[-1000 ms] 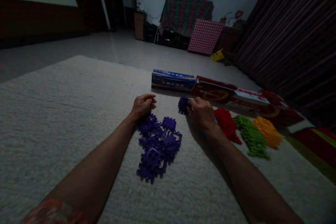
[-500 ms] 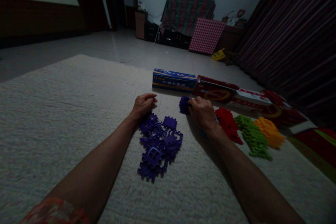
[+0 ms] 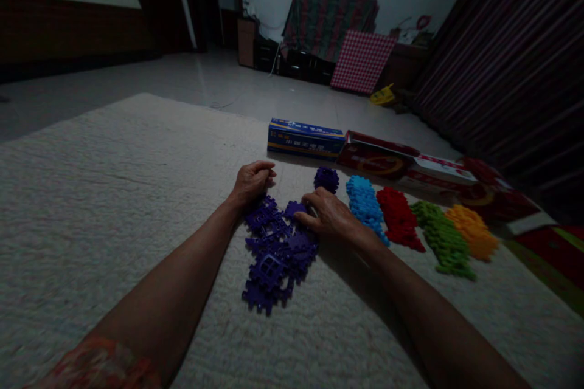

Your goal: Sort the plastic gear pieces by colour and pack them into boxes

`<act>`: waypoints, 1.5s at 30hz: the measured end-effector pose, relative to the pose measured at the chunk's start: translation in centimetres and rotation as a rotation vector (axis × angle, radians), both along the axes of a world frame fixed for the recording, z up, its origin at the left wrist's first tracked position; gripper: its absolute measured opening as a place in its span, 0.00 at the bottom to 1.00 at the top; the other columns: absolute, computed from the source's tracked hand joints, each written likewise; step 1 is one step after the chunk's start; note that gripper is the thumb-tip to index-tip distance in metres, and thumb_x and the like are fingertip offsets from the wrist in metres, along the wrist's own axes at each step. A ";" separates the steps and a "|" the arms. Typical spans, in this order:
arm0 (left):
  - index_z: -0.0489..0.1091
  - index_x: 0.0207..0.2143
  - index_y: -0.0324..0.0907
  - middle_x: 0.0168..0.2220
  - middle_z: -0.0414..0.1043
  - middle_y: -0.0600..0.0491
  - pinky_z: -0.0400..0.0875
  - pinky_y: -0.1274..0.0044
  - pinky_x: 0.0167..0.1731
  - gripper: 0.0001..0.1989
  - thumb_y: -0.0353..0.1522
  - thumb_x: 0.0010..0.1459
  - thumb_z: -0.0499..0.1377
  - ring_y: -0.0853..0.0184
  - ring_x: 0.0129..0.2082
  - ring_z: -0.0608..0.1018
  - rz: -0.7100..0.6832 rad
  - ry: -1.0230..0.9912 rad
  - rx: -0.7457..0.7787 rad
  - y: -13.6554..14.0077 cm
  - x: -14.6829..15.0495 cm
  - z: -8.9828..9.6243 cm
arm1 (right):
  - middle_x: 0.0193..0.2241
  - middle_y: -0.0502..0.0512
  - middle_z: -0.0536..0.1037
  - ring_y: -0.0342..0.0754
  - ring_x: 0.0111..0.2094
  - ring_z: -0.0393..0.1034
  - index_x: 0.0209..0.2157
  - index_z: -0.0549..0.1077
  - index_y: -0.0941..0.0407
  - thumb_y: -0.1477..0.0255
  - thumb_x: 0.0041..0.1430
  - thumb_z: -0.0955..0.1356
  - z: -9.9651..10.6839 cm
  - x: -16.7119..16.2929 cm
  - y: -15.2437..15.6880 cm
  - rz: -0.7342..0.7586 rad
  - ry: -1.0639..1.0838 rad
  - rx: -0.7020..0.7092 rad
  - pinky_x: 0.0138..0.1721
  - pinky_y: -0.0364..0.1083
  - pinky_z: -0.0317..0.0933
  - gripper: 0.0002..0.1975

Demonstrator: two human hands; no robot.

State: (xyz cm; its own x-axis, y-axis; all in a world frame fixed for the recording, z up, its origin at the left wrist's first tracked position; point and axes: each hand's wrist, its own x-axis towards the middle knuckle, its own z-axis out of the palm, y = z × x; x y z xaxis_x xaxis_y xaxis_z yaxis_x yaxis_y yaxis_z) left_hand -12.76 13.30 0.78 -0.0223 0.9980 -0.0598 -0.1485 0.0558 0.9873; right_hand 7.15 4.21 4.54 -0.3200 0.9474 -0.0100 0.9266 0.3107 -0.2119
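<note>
Purple interlocking tiles (image 3: 274, 273) are heaped loosely on a pale mat (image 3: 114, 194), on the camera side of the blue box (image 3: 305, 140). On the front of that box, large white characters, apparently Chinese, are printed, with smaller yellow marks at the left end; the wording is too blurred to be read surely. Pale lettering and a yellow ring are borne by the red box (image 3: 381, 158), set just beside the blue box's right end, but no word can be made out. The heap's long axis is pointed toward the blue box, while its tiles are turned various ways; a window tile (image 3: 268, 270) is laid in the part farther from that box. Just before the blue box's right end, a purple stack (image 3: 326, 177) is placed. Light blue pieces (image 3: 364, 203), red pieces (image 3: 398, 219), green pieces (image 3: 443, 240) and orange pieces (image 3: 472, 231) are ranged in rows, right of the blue box and nearer the camera. The boxes' contents cannot be seen. Before the blue box, the left hand (image 3: 253, 182) is rested beside the heap, fingers loosely curled. Farther right, a flat tile (image 3: 294, 209) is reached by the right hand (image 3: 326, 213), thumb and forefinger parted; whether it is gripped cannot be told.
</note>
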 end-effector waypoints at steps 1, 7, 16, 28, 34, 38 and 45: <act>0.77 0.37 0.38 0.27 0.76 0.53 0.63 0.81 0.20 0.10 0.22 0.53 0.59 0.71 0.21 0.77 0.000 -0.002 -0.001 0.0 0.0 0.0 | 0.43 0.60 0.74 0.50 0.42 0.70 0.45 0.78 0.57 0.60 0.67 0.70 -0.2 0.0 0.0 0.004 0.001 0.008 0.43 0.46 0.61 0.15; 0.77 0.37 0.38 0.28 0.77 0.52 0.67 0.80 0.23 0.09 0.24 0.51 0.62 0.71 0.22 0.77 0.004 -0.013 0.003 0.3 0.0 -0.3 | 0.41 0.57 0.75 0.48 0.39 0.70 0.42 0.76 0.58 0.65 0.57 0.76 -1.0 0.2 0.7 -0.051 0.183 0.001 0.40 0.45 0.62 0.15; 0.78 0.37 0.38 0.28 0.78 0.51 0.70 0.79 0.25 0.10 0.26 0.50 0.63 0.71 0.22 0.77 -0.005 -0.015 0.025 0.5 -0.2 -0.9 | 0.32 0.51 0.79 0.45 0.30 0.73 0.39 0.74 0.56 0.74 0.58 0.68 -0.5 1.3 1.5 -0.079 0.758 -0.254 0.33 0.44 0.66 0.06; 0.77 0.35 0.37 0.27 0.77 0.53 0.71 0.79 0.26 0.09 0.25 0.48 0.63 0.71 0.21 0.77 0.007 -0.007 0.007 0.2 0.0 -0.1 | 0.32 0.52 0.83 0.47 0.33 0.75 0.34 0.79 0.55 0.78 0.55 0.68 2.6 6.1 1.8 -0.192 0.301 0.150 0.37 0.44 0.64 0.08; 0.77 0.36 0.37 0.27 0.77 0.53 0.73 0.78 0.28 0.10 0.25 0.48 0.63 0.71 0.22 0.78 0.009 0.010 -0.001 0.0 0.0 0.1 | 0.32 0.53 0.83 0.47 0.33 0.75 0.34 0.80 0.55 0.80 0.56 0.67 2.2 5.5 1.8 -0.214 0.212 0.159 0.35 0.43 0.62 0.10; 0.77 0.37 0.37 0.28 0.78 0.52 0.72 0.79 0.26 0.11 0.25 0.49 0.62 0.71 0.22 0.78 0.013 0.011 0.000 0.1 -0.1 -0.1 | 0.35 0.56 0.84 0.49 0.36 0.76 0.35 0.81 0.55 0.80 0.56 0.68 2.1 5.4 1.9 -0.251 0.174 0.177 0.38 0.44 0.63 0.10; 0.77 0.36 0.37 0.27 0.78 0.53 0.74 0.79 0.27 0.10 0.24 0.49 0.62 0.71 0.22 0.78 0.012 0.003 -0.005 0.1 0.0 0.0 | 0.34 0.55 0.83 0.49 0.34 0.75 0.35 0.81 0.56 0.80 0.57 0.67 2.1 5.3 1.9 -0.228 0.176 0.161 0.37 0.44 0.62 0.11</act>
